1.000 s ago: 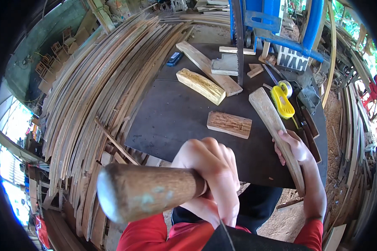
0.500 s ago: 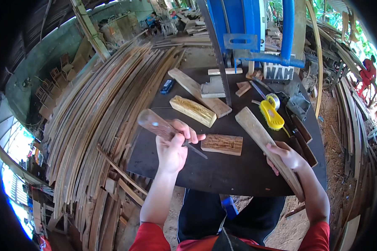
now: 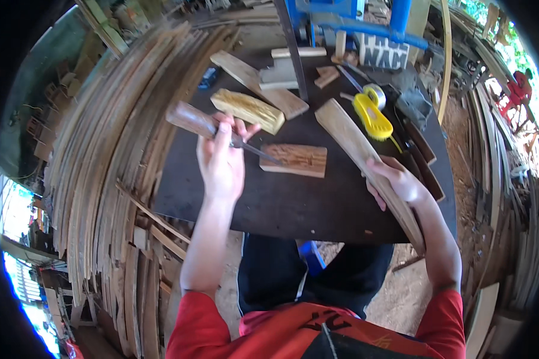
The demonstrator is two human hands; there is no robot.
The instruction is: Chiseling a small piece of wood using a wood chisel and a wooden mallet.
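Your left fingers (image 3: 223, 136) are wrapped around the wooden handle of a chisel-like tool (image 3: 190, 118), and its thin metal shaft slants down to the right of them. Your right fingers (image 3: 384, 172) grip a long wooden bar (image 3: 348, 134) around its middle, the thumb over its upper side; one end reaches away ahead of them, and the other runs back beside your forearm, past the edge of the dark counter (image 3: 263, 209). Between your two sets of fingers lies the reddish wooden block (image 3: 296, 157), with the tool's tip over its left part; you cannot tell from here whether the tip touches or only hovers. Neither set of fingers steadies that block and no clamp shows on it, so a sideways push from the tip could skid or spin it. Because the shaft leans instead of standing upright, a knock on the handle could glance off and send the tip across the surface. If the bar swings wide, it could strike your left fingers, which sit close to the top of the handle, or clip the yellow brush (image 3: 374, 119) beyond your right fingers. The pale yellow block (image 3: 247, 109), just past your left fingers, could get nudged if they shift forward.
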